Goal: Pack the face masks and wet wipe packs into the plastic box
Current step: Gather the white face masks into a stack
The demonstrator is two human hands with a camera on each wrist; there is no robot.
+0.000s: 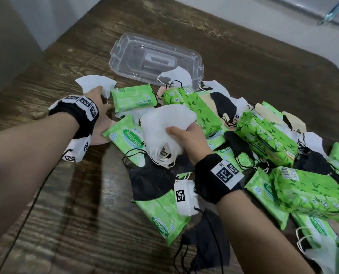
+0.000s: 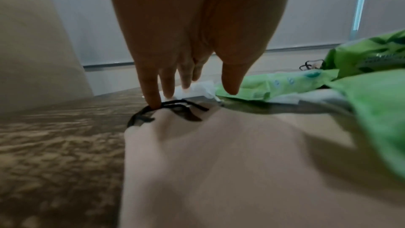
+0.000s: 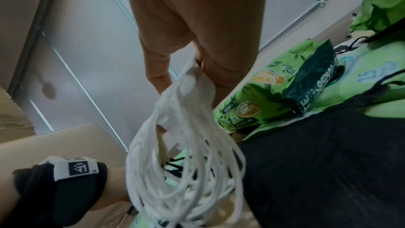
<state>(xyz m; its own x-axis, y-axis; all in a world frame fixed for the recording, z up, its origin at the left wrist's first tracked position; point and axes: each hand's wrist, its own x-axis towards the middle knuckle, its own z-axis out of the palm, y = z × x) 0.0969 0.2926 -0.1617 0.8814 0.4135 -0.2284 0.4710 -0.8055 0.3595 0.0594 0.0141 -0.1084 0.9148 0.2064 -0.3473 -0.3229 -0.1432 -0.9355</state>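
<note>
Many green wet wipe packs [image 1: 134, 98] and masks cover our wooden worktop [image 1: 69, 224] before the clear plastic box [image 1: 154, 56]. Our right hand [image 1: 186, 137] grips a stack of white masks [image 1: 164, 123]; only its wrist view shows their ear loops [image 3: 175, 171] dangling. Our left hand [image 1: 97, 95], fingers [image 2: 151, 89] straight, presses a single white mask [image 1: 95, 82].

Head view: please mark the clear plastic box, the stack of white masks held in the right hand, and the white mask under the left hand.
clear plastic box [image 1: 125, 56], head view, on its bare left part.
stack of white masks [image 1: 164, 119], head view, mid fabric.
white mask [image 1: 93, 83], head view, its middle.
</note>
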